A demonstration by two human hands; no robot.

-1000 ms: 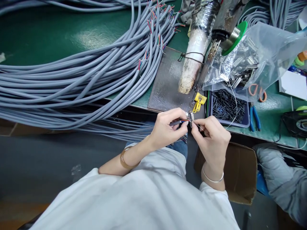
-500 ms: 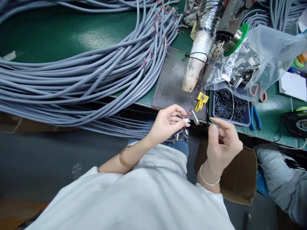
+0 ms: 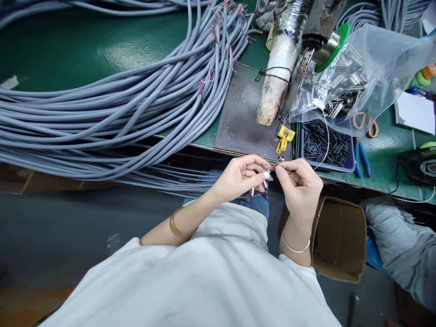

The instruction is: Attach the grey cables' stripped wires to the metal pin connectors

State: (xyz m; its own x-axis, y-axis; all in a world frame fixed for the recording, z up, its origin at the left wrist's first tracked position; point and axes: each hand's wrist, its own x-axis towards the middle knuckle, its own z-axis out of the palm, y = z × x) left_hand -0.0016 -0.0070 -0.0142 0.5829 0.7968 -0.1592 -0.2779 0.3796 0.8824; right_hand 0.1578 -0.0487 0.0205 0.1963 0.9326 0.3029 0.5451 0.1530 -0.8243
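Green bench | left hand: grip pinching coloured wires | right hand: grip narrow, pinching them beside connector

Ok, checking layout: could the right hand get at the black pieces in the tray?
Probably yes, once the right hand leaves the coloured wires: it's close, and the black pieces lie mostly uncovered, though the clear bag overhangs the far side of the tray and a thin wire crosses.
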